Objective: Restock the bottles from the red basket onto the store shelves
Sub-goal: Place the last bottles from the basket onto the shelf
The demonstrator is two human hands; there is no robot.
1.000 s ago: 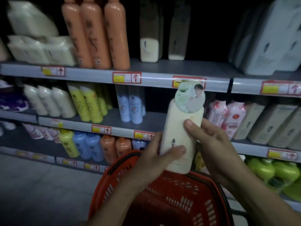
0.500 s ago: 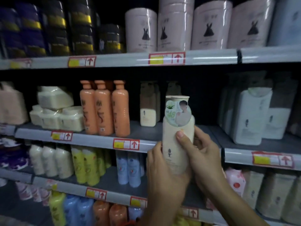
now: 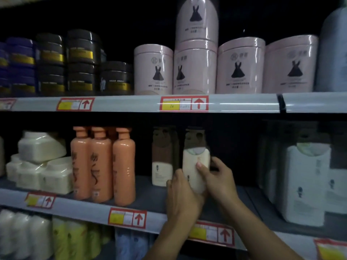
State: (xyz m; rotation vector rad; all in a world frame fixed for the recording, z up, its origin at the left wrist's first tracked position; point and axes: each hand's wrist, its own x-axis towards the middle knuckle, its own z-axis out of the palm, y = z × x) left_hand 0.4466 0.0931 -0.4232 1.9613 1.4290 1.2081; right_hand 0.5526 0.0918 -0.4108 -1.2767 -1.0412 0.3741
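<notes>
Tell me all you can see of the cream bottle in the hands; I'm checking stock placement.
The cream bottle looks like smooth plastic with a round sticker near its top and a small dark mark low down. It stands about upright over the middle shelf, right of a matching bottle. The left hand grips its lower part; the right hand holds its side, thumb on front. Its base is hidden.

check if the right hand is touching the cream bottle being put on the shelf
Touching. The head view shows the right hand with its thumb pressed on the front of the cream bottle, while the left hand grips its lower part.
</notes>
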